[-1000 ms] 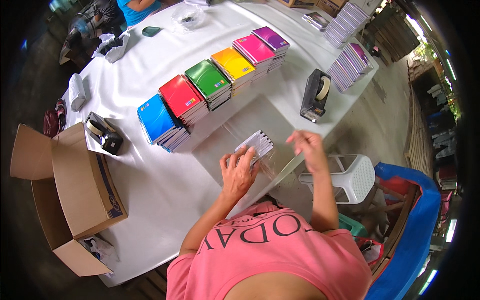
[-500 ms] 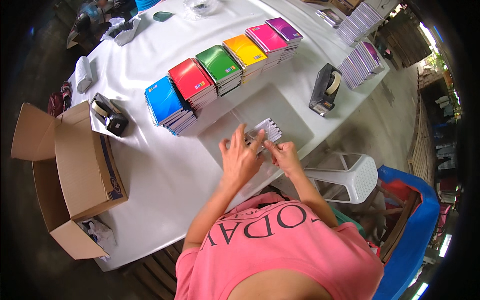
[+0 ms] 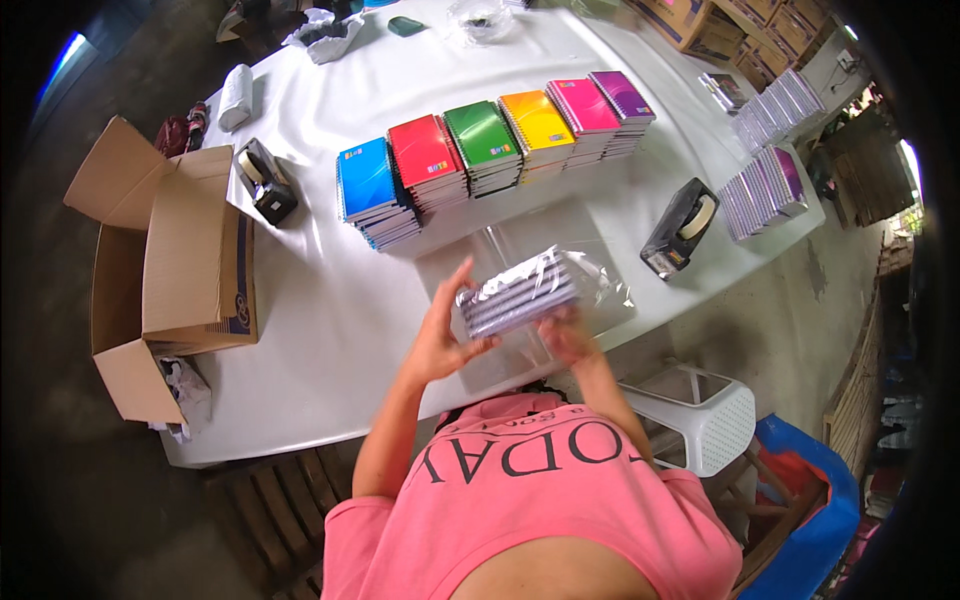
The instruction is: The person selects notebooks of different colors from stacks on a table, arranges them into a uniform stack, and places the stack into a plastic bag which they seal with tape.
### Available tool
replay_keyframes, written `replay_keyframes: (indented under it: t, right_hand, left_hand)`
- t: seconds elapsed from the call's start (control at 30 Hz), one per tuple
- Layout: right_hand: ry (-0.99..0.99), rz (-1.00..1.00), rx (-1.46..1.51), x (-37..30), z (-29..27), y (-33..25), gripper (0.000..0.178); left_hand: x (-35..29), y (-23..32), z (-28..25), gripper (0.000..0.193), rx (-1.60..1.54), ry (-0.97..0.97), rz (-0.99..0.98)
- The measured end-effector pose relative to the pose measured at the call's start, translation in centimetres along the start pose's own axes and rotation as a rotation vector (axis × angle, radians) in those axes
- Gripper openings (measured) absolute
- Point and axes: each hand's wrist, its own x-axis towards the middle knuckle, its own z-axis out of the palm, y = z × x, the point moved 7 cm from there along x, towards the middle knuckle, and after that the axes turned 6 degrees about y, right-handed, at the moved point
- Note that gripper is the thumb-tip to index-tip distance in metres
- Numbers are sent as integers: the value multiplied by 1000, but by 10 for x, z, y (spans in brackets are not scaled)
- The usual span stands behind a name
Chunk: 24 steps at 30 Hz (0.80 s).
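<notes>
A stack of spiral notebooks in a clear plastic bag (image 3: 525, 292) is held up above the white table (image 3: 320, 310). My left hand (image 3: 440, 335) grips its left end, fingers spread along the side. My right hand (image 3: 566, 335) supports it from below on the right. The loose end of the bag sticks out to the right. Behind it lies a row of coloured notebook stacks: blue (image 3: 368, 185), red (image 3: 424, 155), green (image 3: 481, 138), yellow (image 3: 537, 122), pink (image 3: 582, 106) and purple (image 3: 622, 95).
An open cardboard box (image 3: 165, 265) stands at the table's left edge. Two tape dispensers sit on the table, one at the left (image 3: 266, 180), one at the right (image 3: 680, 226). More bagged notebook packs (image 3: 762, 180) lie far right. A white plastic stool (image 3: 700, 415) is beside me.
The bagged notebook stack has been lifted off the table and turned onto its edge between both hands. My right hand came in from the side to hold it.
</notes>
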Motion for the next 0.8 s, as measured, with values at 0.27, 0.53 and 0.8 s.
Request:
replay_keyframes:
  t: [0.27, 0.53, 0.8]
  right_hand:
    - [-327, -224, -783, 21, 22, -49, 101]
    - [-625, -586, -1222, 9, 101, -147, 40]
    - [-464, -321, -1094, -17, 46, -74, 56]
  left_hand:
    - [-26, -24, 24, 99, 256, 188, -73]
    - [-9, 89, 13, 29, 614, 102, 457]
    - [-70, 1, 16, 77, 508, 315, 111]
